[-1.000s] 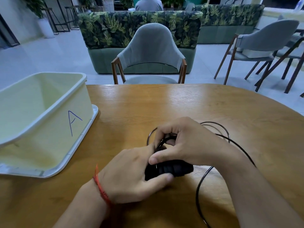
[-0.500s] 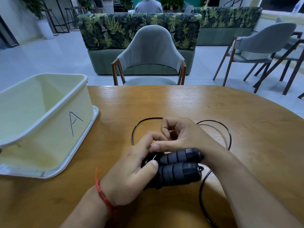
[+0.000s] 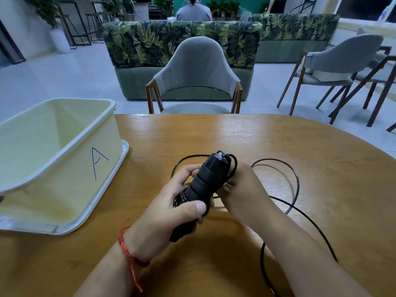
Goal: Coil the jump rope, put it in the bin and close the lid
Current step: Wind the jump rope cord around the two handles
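Trailing loose cable, black jump rope (image 3: 205, 185) handles bundled.

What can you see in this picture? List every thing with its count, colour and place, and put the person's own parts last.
Jump rope handles: two, black, held together over the table's middle.
Rope cord: one, black, looped on the table to the right of the hands.
Bin: one, pale yellow, open, marked A, on the table's left.
Lid: one, white, under the bin.
Table: one, brown wood, foreground.
Chairs: at least two, grey, beyond the table.
Sofas: two, green leaf print, behind the chairs.
Seated person: one, grey top, far back.
Bracelet: one, red, left wrist.
Left hand: grip on the handles.
Right hand: by the handles' right side.
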`<move>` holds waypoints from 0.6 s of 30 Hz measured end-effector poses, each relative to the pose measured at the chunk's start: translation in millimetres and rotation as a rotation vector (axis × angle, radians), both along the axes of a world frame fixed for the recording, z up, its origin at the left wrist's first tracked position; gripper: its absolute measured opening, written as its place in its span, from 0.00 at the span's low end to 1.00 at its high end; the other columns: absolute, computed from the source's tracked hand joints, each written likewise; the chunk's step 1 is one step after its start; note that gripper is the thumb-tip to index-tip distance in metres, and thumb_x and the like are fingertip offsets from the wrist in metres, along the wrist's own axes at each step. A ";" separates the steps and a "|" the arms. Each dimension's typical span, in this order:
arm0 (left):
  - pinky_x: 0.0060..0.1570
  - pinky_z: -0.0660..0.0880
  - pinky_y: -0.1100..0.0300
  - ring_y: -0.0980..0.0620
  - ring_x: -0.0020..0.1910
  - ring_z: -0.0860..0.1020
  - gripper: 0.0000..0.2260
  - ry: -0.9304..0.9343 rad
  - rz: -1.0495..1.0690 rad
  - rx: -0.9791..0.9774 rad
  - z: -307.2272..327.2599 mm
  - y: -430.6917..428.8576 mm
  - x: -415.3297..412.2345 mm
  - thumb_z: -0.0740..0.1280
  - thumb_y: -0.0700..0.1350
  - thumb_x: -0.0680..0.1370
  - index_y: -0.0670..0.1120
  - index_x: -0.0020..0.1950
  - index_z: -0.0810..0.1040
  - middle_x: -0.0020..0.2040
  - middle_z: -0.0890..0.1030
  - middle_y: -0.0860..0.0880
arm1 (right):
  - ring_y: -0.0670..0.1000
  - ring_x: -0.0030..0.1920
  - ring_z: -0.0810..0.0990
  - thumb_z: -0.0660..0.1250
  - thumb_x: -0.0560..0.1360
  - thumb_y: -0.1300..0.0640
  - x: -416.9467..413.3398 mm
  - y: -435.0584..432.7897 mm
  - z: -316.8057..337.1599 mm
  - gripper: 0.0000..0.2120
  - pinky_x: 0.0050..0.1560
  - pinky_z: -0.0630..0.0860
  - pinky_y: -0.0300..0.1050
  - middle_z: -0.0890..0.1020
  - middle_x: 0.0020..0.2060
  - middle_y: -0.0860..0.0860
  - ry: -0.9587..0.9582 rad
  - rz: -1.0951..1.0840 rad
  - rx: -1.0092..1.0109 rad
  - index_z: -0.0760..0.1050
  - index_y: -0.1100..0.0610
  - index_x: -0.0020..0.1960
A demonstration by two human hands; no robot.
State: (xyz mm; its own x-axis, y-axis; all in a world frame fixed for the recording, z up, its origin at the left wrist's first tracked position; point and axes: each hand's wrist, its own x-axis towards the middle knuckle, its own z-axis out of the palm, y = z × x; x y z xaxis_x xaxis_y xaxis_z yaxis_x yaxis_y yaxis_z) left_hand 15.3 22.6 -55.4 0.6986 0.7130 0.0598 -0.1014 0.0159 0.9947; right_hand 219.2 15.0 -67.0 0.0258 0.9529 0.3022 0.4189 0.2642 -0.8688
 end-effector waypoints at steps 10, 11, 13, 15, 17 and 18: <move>0.36 0.73 0.55 0.43 0.44 0.76 0.37 -0.002 -0.016 -0.103 1.9 0.5 -0.3 0.69 0.46 0.62 0.53 0.73 0.77 0.52 0.77 0.39 | 0.60 0.48 0.87 0.70 0.76 0.72 1.7 4.9 -17.0 0.11 0.49 0.83 0.68 0.88 0.45 0.53 -0.050 -0.056 -0.045 0.81 0.57 0.47; 0.35 0.73 0.55 0.43 0.43 0.76 0.38 0.001 -0.005 -0.103 1.2 0.4 -0.5 0.68 0.46 0.62 0.51 0.74 0.76 0.50 0.77 0.38 | 0.62 0.49 0.86 0.70 0.75 0.72 -0.2 4.4 -15.5 0.11 0.49 0.82 0.68 0.88 0.45 0.55 -0.050 -0.059 -0.029 0.81 0.57 0.46; 0.35 0.72 0.55 0.44 0.42 0.76 0.40 -0.006 -0.003 -0.098 0.5 -0.7 -0.5 0.68 0.47 0.61 0.49 0.76 0.74 0.48 0.76 0.38 | 0.66 0.49 0.85 0.69 0.74 0.69 -0.7 3.7 -15.6 0.10 0.48 0.82 0.69 0.87 0.45 0.58 -0.047 -0.062 0.000 0.83 0.57 0.48; 0.35 0.73 0.56 0.44 0.42 0.77 0.40 -0.018 0.027 -0.091 0.0 -3.8 2.9 0.68 0.47 0.62 0.49 0.76 0.74 0.48 0.78 0.39 | 0.63 0.47 0.86 0.70 0.76 0.65 -1.7 2.1 -11.1 0.06 0.49 0.84 0.65 0.87 0.45 0.58 -0.088 -0.114 -0.039 0.83 0.56 0.49; 0.33 0.73 0.55 0.45 0.42 0.79 0.37 -0.029 0.134 -0.100 0.0 -5.6 7.1 0.68 0.49 0.62 0.48 0.74 0.75 0.48 0.79 0.41 | 0.45 0.41 0.83 0.72 0.81 0.60 -1.6 -1.7 -6.7 0.12 0.43 0.80 0.43 0.85 0.38 0.42 -0.190 -0.158 -0.014 0.78 0.42 0.47; 0.32 0.72 0.55 0.46 0.41 0.79 0.35 -0.047 0.196 -0.110 -0.5 -4.6 8.2 0.68 0.50 0.63 0.47 0.72 0.76 0.47 0.79 0.40 | 0.42 0.38 0.80 0.72 0.83 0.54 -3.4 -3.9 -3.5 0.12 0.39 0.74 0.36 0.82 0.36 0.39 -0.217 -0.146 -0.027 0.74 0.40 0.45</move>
State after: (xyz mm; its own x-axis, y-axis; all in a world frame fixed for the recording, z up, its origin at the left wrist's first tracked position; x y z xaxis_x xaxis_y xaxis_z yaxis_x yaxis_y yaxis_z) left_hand 23.4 18.0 -55.9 0.5447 0.8386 0.0035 -0.1598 0.0997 0.9821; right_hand 215.8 11.1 -70.4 0.1011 0.9516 0.2901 0.6284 0.1650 -0.7602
